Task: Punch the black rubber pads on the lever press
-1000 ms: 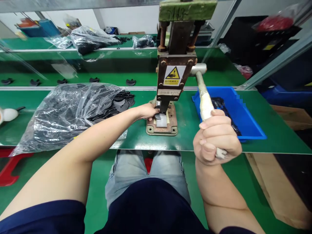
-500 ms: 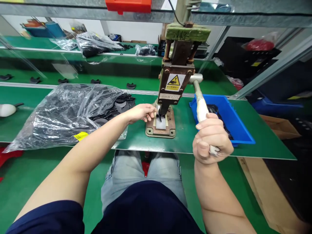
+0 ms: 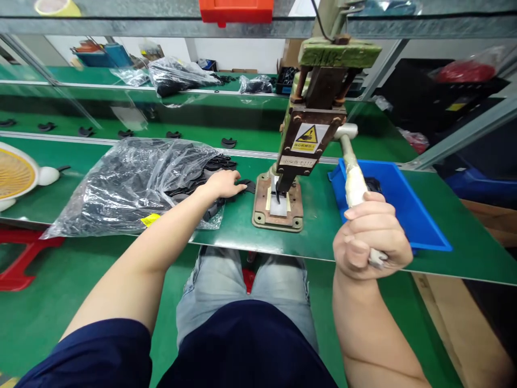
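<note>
- Right hand [image 3: 374, 234]: raised over the front edge of the bench [image 3: 319, 215], its grip clamped around the pale wrapped handle [image 3: 355, 186].
- Plastic bag [image 3: 121, 186]: full of black pieces, it spreads from near the front edge of the bench towards the back edge, on the left part, its mouth facing right.
- Left hand [image 3: 221, 184]: over the bag's mouth, its thumb touching a black piece [image 3: 250, 186]; fingers partly hide the spot, so I cannot tell whether this grip is pinching it.
- That black piece: between bag and press, well in from the front edge.
- Press [image 3: 301, 151]: its base stands midway between the front and back edges; the handle joins its right side.
- Blue bin [image 3: 420, 215]: right of the press, reaching towards the front edge, dark pieces inside.
- Row of curved black pieces [image 3: 229, 143]: spaced apart on the green strip past the back edge.
</note>
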`<state>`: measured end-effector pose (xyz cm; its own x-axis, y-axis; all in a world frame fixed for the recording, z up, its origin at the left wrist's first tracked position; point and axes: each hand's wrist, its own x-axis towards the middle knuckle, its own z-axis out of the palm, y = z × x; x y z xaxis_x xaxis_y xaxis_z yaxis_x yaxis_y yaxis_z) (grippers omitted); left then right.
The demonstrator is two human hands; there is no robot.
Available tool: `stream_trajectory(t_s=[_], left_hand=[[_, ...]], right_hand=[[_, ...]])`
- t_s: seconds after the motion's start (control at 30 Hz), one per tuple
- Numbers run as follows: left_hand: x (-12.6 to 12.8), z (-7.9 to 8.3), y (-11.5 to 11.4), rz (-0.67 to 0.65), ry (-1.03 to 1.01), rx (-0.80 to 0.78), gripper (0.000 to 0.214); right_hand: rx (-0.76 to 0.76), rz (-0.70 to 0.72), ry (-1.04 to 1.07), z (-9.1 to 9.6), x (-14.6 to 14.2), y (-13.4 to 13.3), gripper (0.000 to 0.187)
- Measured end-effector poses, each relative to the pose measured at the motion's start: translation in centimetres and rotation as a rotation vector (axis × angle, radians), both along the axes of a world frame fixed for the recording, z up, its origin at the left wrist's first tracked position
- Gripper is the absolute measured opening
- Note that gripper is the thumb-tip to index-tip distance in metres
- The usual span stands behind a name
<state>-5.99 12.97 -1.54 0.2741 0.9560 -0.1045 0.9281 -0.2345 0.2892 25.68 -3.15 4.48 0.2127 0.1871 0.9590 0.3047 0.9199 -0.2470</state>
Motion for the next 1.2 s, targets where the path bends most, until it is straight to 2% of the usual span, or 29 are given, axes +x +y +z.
stream_trajectory(t_s=[0.13, 0.27, 0.4, 0.53, 0.63, 0.73, 0.83, 1.0, 1.2], left_hand=[[1.8, -0.6, 1.4, 0.069, 0.069, -0.069, 0.05], [1.0, -0.7, 2.0, 0.053, 0.0, -0.095, 0.03], [0.4, -0.4, 1.0, 0.089, -0.338, -0.075, 0.029], [2.5, 0.3, -1.4, 0.183, -0.822, -0.341, 0.03], [5.1, 0.9, -3.2, 0.209, -0.993, -0.48, 0.029], [7.1, 1.1, -4.1, 0.218, -1.036, -0.51, 0.027], [8.1, 0.7, -4.1, 0.218, -1.023, -0.481, 0.028], [8.1, 0.1, -3.4, 0.156, -0.976, -0.436, 0.033], [8.0, 0.1, -3.1, 0.175, -0.919, -0.497, 0.038]], right_hand=[[-0.026, -0.004, -0.041, 0.0, 0.4, -0.2, 0.021], [-0.028, -0.029, -0.014, 0.0, 0.2, -0.2, 0.031], [0.012, -0.027, 0.014, 0.0, -0.2, 0.1, 0.041], [0.05, -0.001, 0.032, -0.1, -0.4, 0.4, 0.041], [0.071, -0.004, 0.041, -0.1, -0.4, 0.6, 0.043], [0.075, -0.011, 0.049, -0.1, -0.5, 0.7, 0.045], [0.064, -0.01, 0.037, -0.1, -0.4, 0.7, 0.046], [0.064, -0.028, 0.011, 0.0, -0.3, 0.4, 0.048], [0.022, -0.059, 0.017, 0.2, -0.5, 0.1, 0.051]])
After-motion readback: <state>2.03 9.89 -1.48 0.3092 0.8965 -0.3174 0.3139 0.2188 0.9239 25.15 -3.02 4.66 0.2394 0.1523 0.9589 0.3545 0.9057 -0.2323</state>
